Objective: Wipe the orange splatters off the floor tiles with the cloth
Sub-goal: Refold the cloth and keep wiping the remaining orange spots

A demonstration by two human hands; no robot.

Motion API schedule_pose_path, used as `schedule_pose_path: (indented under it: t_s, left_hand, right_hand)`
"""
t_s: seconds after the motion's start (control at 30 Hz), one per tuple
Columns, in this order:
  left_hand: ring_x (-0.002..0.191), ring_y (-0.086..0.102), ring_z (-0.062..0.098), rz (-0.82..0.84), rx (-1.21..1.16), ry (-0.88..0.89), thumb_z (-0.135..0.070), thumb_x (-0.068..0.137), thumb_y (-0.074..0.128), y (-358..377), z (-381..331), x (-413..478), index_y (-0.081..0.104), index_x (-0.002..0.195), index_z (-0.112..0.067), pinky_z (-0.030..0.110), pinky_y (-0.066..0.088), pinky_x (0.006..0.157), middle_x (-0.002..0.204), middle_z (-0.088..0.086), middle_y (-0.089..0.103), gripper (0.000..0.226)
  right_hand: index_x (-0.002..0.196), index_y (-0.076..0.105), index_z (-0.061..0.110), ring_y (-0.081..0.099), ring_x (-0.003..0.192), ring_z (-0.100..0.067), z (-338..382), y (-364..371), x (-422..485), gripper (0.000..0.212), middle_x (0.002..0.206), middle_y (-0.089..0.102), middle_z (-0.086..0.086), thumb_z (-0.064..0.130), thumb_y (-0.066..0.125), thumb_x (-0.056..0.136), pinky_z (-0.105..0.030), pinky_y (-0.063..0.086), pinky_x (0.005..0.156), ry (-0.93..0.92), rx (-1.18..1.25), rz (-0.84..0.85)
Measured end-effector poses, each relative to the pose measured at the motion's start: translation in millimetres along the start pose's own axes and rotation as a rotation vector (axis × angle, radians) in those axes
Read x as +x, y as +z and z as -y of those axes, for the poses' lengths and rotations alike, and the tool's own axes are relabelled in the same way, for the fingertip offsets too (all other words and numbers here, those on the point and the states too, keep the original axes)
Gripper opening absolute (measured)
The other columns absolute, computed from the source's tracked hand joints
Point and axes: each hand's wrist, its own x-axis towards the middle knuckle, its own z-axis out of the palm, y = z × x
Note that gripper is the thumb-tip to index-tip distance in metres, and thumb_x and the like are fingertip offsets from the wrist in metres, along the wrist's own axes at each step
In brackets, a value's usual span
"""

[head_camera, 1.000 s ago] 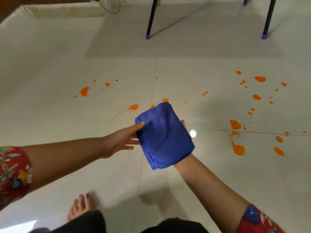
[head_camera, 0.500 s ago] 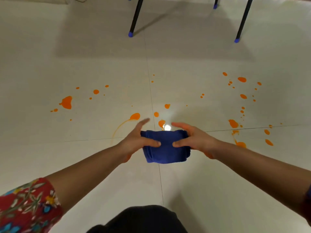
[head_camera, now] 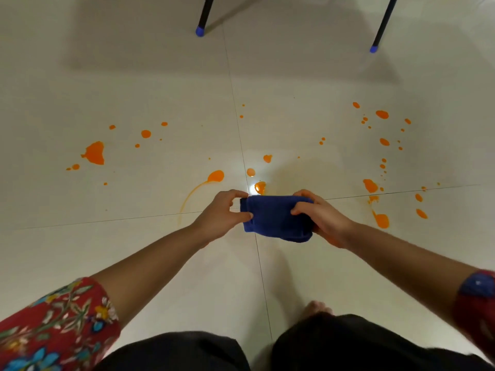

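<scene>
A folded blue cloth (head_camera: 276, 216) is held above the floor between both hands. My left hand (head_camera: 223, 214) grips its left end, and my right hand (head_camera: 322, 216) grips its right end. Orange splatters dot the cream floor tiles (head_camera: 160, 250): a large blot (head_camera: 94, 153) far left, a drop with a curved trail (head_camera: 215, 176) just left of the cloth, a small drop (head_camera: 260, 187) right behind the cloth, and several drops (head_camera: 380, 220) to the right.
Two black furniture legs with blue feet stand at the back, one (head_camera: 200, 30) centre and one (head_camera: 373, 48) right. My dark-clothed knees (head_camera: 348, 341) fill the bottom edge, with bare toes (head_camera: 316, 307) showing above the right one.
The cloth went from lying open over my right hand to folded smaller between both hands. My fingers have curled tighter around its ends, and the view has dropped closer to the floor.
</scene>
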Motion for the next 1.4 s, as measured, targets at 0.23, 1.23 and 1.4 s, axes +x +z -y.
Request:
schedule_pose_path:
  t_s: [0.23, 1.23, 1.4]
  left_hand:
    - [0.124, 0.044, 0.015, -0.079, 0.201, -0.095, -0.032, 0.091, 0.061, -30.1, 31.8, 0.1, 0.054, 0.127, -0.027, 0.027, 0.037, 0.094, 0.137, -0.001, 0.044, 0.037]
    - [0.149, -0.002, 0.014, -0.424, 0.554, -0.284, -0.064, 0.059, 0.076, -3.0, 82.3, 57.5, 0.001, 0.154, -0.019, 0.035, 0.013, 0.12, 0.162, -0.005, -0.005, 0.129]
    - [0.148, -0.001, 0.011, -0.438, 0.547, -0.286, -0.065, 0.058, 0.076, -4.1, 85.1, 58.9, 0.002, 0.154, -0.022, 0.033, 0.015, 0.12, 0.161, -0.009, -0.005, 0.129]
  right_hand:
    - [0.105, 0.042, 0.018, 0.052, 0.065, -0.023, -1.8, -1.1, 31.6, 0.021, 0.083, 0.059, 0.005, 0.005, 0.047, 0.089, -0.031, 0.035, 0.054, -0.372, -0.414, -0.529]
    - [0.144, 0.039, 0.037, 0.018, 0.148, -0.022, -115.0, -13.2, 124.8, 0.048, 0.157, 0.031, 0.0, 0.041, 0.032, 0.098, -0.05, 0.01, 0.118, -0.615, -1.251, -0.348]
    - [0.147, 0.037, 0.03, 0.03, 0.143, -0.023, -55.4, 4.1, 197.9, 0.053, 0.153, 0.039, 0.002, 0.039, 0.021, 0.098, -0.046, 0.023, 0.114, -0.425, -1.131, -0.533]
